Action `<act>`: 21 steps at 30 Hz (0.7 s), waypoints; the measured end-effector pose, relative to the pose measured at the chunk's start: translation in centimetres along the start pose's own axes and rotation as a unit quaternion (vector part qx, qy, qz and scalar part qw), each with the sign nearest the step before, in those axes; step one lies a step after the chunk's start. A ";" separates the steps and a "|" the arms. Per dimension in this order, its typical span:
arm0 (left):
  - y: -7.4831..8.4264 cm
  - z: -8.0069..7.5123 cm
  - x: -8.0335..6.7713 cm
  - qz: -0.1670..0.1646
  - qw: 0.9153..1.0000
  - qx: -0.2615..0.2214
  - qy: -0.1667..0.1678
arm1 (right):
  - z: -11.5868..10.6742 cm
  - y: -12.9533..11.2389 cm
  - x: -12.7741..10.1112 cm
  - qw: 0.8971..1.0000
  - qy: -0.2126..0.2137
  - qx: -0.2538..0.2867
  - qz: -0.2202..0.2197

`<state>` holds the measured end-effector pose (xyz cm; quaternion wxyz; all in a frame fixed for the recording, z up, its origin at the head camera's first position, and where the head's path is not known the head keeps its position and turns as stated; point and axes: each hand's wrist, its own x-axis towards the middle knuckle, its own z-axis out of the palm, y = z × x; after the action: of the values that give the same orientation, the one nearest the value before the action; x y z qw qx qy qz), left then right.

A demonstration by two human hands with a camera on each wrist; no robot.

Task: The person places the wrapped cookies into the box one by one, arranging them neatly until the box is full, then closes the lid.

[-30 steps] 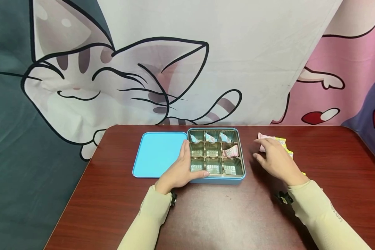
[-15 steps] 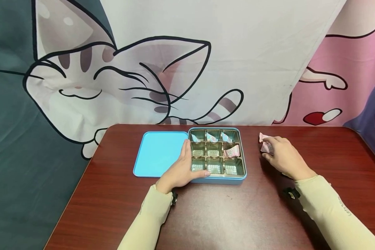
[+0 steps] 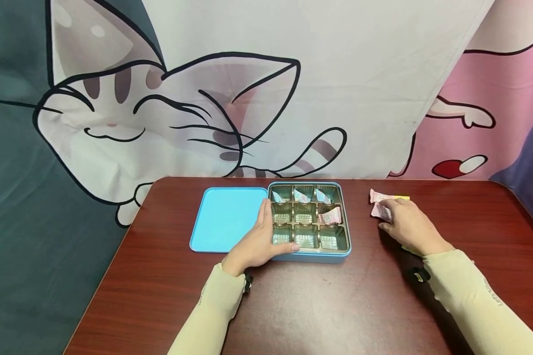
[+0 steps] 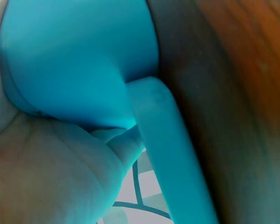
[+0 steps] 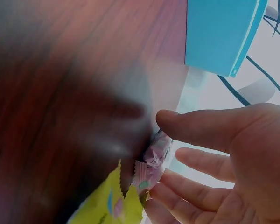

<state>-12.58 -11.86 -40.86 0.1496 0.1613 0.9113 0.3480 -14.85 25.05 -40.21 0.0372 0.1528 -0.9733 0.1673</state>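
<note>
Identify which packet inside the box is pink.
The pink packet sits in the middle row, far right, of the blue box; the three blue-and-white packets are all in the back row.

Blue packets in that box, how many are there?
3, side by side along the far row of the box: a left packet, a middle packet and a right packet. Any lying beneath them would be hidden.

Pale glare on the tabletop [image 3: 311,305]

Blue box [image 3: 322,257], pink wrapper [image 3: 377,196], yellow wrapper [image 5: 100,203], red-brown table [image 3: 311,305]
</note>
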 end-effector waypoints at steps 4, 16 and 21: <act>0.0 0.0 0.0 0.001 1.000 -0.001 0.002 | 0.0 0.2 0.0 1.000 -0.013 -0.006 0.010; -0.1 0.1 -0.1 0.000 1.000 -0.002 0.001 | 0.2 0.9 0.1 1.000 -0.018 -0.012 0.001; -0.1 0.1 0.0 0.003 1.000 0.002 0.003 | 0.4 1.0 0.1 1.000 -0.003 -0.014 -0.011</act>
<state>-12.56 -11.89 -40.98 0.1453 0.1629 0.9122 0.3467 -15.28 25.75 -40.88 0.0380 0.1635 -0.9739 0.1530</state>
